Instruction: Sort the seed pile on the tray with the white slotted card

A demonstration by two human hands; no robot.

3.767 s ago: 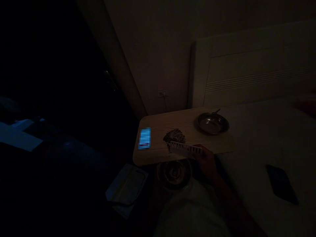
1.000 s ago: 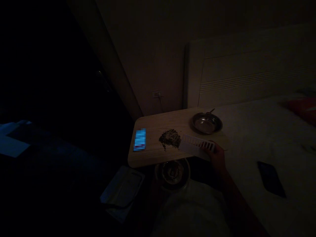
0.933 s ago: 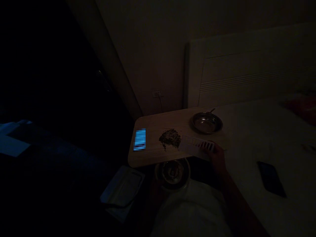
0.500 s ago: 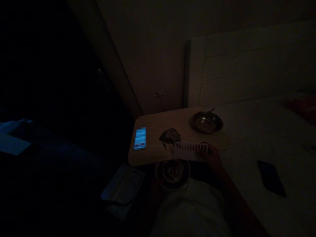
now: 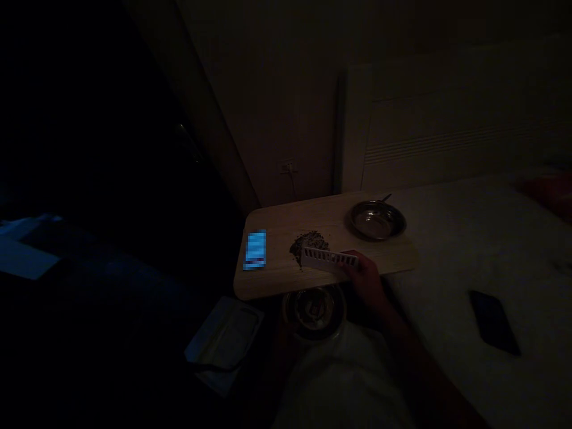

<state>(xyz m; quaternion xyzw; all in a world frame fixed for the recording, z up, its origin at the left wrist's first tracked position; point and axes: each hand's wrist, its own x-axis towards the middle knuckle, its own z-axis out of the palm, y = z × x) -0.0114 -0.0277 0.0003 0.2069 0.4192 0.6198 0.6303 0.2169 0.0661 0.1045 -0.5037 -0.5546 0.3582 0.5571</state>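
Note:
My right hand (image 5: 364,275) grips a white slotted plastic strip (image 5: 324,262) by its right end. The strip is over the near edge of a pile of small dark grains (image 5: 313,239) on the wooden tabletop; I cannot make out their kind. Just below the table's front edge is a shiny metal bowl (image 5: 315,308) with something indistinct inside. My left hand (image 5: 289,331) is at the bowl's left rim, its fingers closed on it as far as the deep shadow shows.
A second metal bowl (image 5: 378,220) with a utensil handle stands on the table (image 5: 277,283) at back right. A lit phone (image 5: 255,249) lies at left. A dark phone (image 5: 494,322) is on the bed (image 5: 438,286). A pale package (image 5: 226,345) sits low at left.
My right hand has moved the slotted strip left and slightly up, so it now overlaps the near side of the grain pile. My left hand and the lower bowl stay about where they were.

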